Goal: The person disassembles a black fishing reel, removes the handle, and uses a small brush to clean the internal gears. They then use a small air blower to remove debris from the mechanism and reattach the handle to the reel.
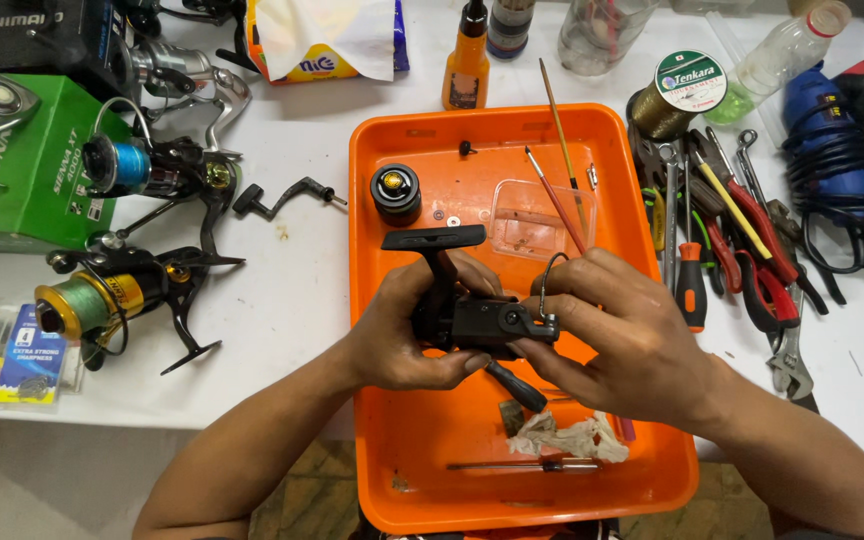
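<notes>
Centre of the frame: the left hand (pixel 402 335) wraps around a black fishing-reel body (pixel 472 320), its grip pressed around the housing, above an orange tray (pixel 372 440). The right hand (pixel 617 335) pinches the reel's front end, beside the thin wire bail (pixel 549 285), fingertips pressed together on the part. The reel appears partly taken apart: a black spool (pixel 395 190) stands alone in the upper left of the tray, near small washers and a clear plastic dish (pixel 532 218). Two thin brushes (pixel 560 200) lie across the tray's upper right; a crumpled rag (pixel 567 437) and a screwdriver (pixel 522 465) lie at its lower edge. On the white table (pixel 292 290), complete reels (pixel 122 290) sit at left and pliers (pixel 752 250) at right. Reassembly seems unfinished.
</notes>
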